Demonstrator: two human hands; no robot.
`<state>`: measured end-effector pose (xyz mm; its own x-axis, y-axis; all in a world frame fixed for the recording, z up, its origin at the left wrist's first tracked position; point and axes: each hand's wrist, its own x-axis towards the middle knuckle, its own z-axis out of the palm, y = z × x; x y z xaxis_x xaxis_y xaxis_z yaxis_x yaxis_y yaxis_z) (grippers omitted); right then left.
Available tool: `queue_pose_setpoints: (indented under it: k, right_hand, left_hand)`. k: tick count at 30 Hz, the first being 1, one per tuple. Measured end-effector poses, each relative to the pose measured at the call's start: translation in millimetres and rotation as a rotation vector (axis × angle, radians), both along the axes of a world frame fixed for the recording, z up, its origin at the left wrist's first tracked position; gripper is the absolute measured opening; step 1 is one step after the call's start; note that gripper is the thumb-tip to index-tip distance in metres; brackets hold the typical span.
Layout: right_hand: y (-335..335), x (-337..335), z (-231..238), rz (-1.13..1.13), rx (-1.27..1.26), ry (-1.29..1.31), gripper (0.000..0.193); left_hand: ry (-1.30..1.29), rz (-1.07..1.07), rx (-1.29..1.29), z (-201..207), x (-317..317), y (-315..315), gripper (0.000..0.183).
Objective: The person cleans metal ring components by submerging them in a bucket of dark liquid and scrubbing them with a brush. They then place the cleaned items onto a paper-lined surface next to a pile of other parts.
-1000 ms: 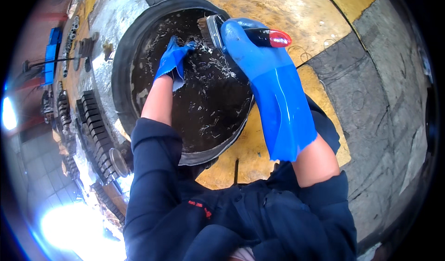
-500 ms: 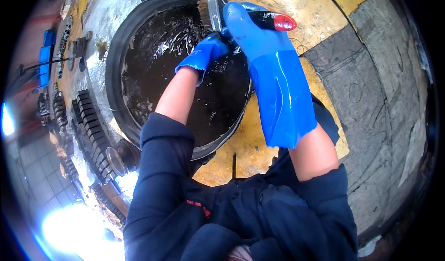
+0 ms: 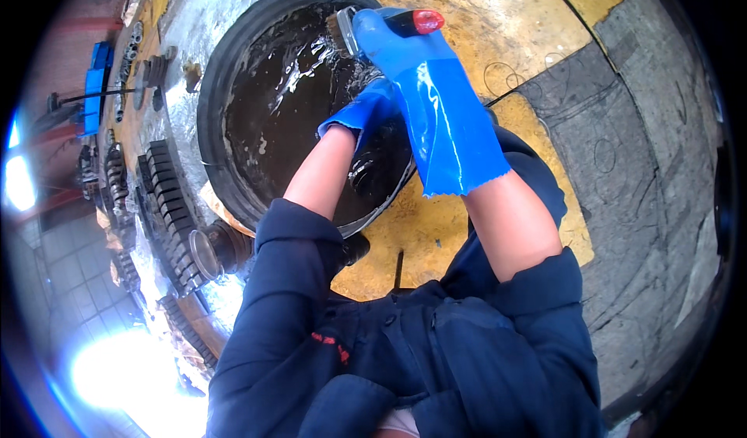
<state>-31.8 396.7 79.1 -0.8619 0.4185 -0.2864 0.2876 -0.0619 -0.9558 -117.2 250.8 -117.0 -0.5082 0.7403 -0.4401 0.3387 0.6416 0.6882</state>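
Observation:
A wide, dark-rimmed round tub of dark, shiny liquid stands in front of me. My right hand, in a long blue rubber glove, is closed round a paintbrush over the tub's far right side. The brush's handle is black with a red end, and its bristles point left over the liquid. Just below it, my left hand, in a blue glove, reaches down over the tub. Its fingers are hidden behind the right glove, so what it holds, if anything, does not show.
To the left, a foil-like covered surface carries rows of dark metal parts. A round clear-fronted piece lies beside the tub. Yellow board and grey matting cover the floor at right.
My right hand and the brush have shifted left and slightly nearer, further over the tub. My left hand has sunk lower behind the right glove. The whole view has shifted slightly.

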Motion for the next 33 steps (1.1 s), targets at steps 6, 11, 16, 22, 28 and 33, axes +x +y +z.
queue_pose_setpoints:
  k: [6,11,16,22,28,33]
  right_hand:
    - [-2.0,-5.7,-6.1,0.026,-0.022,0.034,0.037]
    - [-3.0,-11.3,-22.0,0.04,-0.042,0.131,0.041]
    - [-3.3,-11.5,-14.9,0.118,-0.018,-0.029,0.04]
    - [-45.8,3.9,-21.8,0.295,0.045,-0.058,0.044]
    - [-61.7,-1.8,-91.1,0.525,0.264,-0.047,0.044]
    - [-122.3,19.3,-59.0,0.726,-0.062,0.421,0.018]
  left_hand:
    - [0.061,-0.029,-0.289,59.0,17.2,-6.8,0.057]
    - [0.06,0.027,-0.669,217.7,84.3,30.6,0.056]
    - [-0.11,0.314,-0.192,158.9,99.6,-40.6,0.041]
    - [-0.402,0.824,0.266,140.8,112.7,-157.5,0.027]
    - [-0.338,1.004,0.47,171.9,123.7,-189.2,0.019]
    - [0.033,0.797,0.612,150.9,143.6,-271.7,0.013]
